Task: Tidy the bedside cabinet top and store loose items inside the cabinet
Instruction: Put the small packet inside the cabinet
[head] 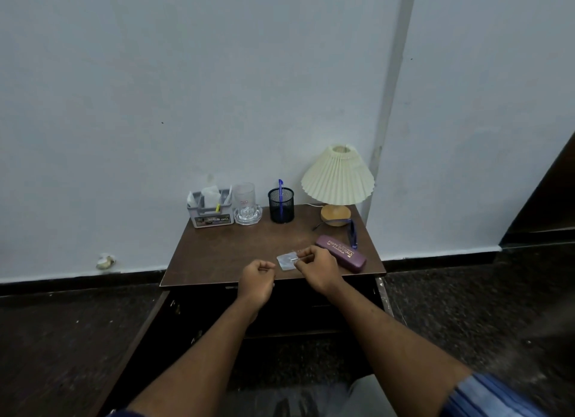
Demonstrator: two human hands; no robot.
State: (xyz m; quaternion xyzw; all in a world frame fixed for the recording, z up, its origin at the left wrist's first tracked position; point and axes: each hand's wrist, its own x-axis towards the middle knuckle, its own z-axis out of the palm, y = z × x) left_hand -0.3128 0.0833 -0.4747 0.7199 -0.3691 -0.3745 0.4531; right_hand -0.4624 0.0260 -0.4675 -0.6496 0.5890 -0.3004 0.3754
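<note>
Head view: the bedside cabinet (217, 254) stands against a pale wall, its front edge just under both wrists. Its door (140, 339) hangs open to the front left, over dark floor.

Along the back edge stand a grey organiser (210, 212), a glass mug (244, 198), a black mesh pen cup (281, 206) holding an upright blue pen (280, 188), and a pleated lamp (337, 177) in the right rear corner. A broad band of bare brown top lies between that row and the hands, widest on the left.

The small clear packet (285, 262) lies flat near the front edge, about mid-width, one corner aimed at the person. The right hand (319, 270) has its grip pinching the packet's right edge between thumb and fingertips. The left hand (258, 279) sits just left of the packet at the cabinet's front edge, its grip curled in on itself with nothing seen inside.

Just right of the right hand, the purple spectacle case (340, 252) lies closed. Its long axis runs from rear left to front right, ending near the right front corner. Blue spectacles (351, 231) rest behind it, against the lamp base.
</note>
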